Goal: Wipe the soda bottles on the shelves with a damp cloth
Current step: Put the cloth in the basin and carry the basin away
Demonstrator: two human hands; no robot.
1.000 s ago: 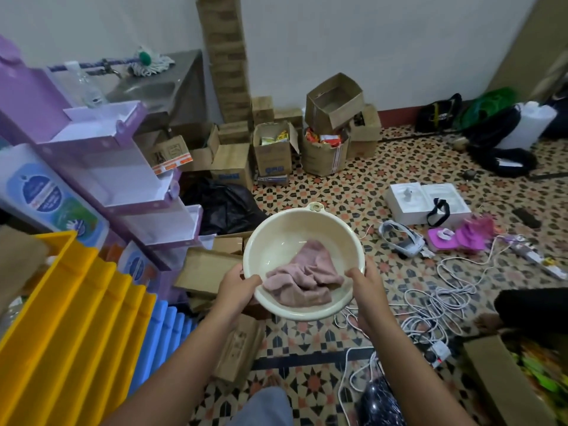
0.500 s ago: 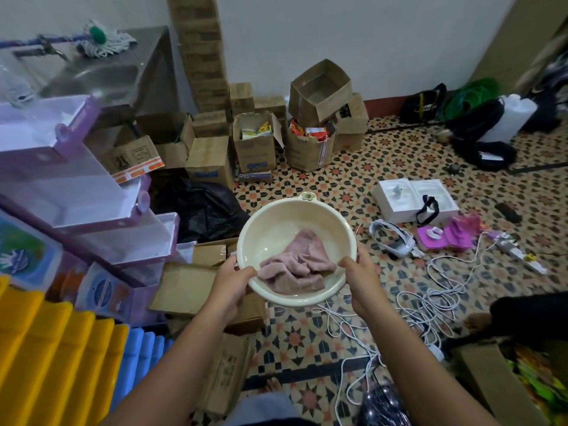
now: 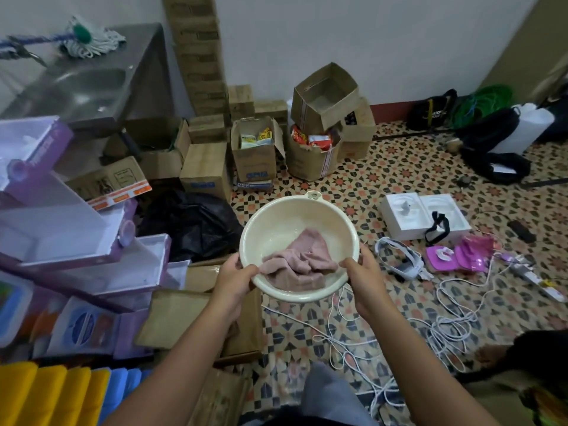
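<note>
You hold a cream basin (image 3: pixel 278 224) in front of you with both hands, above the patterned tile floor (image 3: pixel 384 179). Your left hand (image 3: pixel 235 279) has its grip clamped on the near left rim, the thumb lying over the edge and the fingers curled under it. Your right hand (image 3: pixel 361 276) has its grip clamped on the near right rim in the same way. Inside the basin lies a pink cloth (image 3: pixel 299 261), crumpled, resting on the bottom and toward the near wall; your left thumb touches its edge. No soda bottles or their shelves show in this view. To your left stands a purple display rack (image 3: pixel 92 241) with white trays, and below it there are yellow and blue plastic panels (image 3: pixel 61 395). Behind the rack is a steel sink (image 3: pixel 92 84), and a mop head (image 3: pixel 89 41) lies on its back edge. Against the wall stand several cardboard boxes (image 3: pixel 255 155), some of them open with packets inside, and a black plastic bag (image 3: pixel 190 222) lies on the floor between the boxes and the rack. On the floor to your right are a white box (image 3: pixel 399 219), some pink packets (image 3: pixel 461 256), and white cables (image 3: pixel 445 327) in loose loops. A flat piece of cardboard (image 3: pixel 178 318) lies under your left forearm.
</note>
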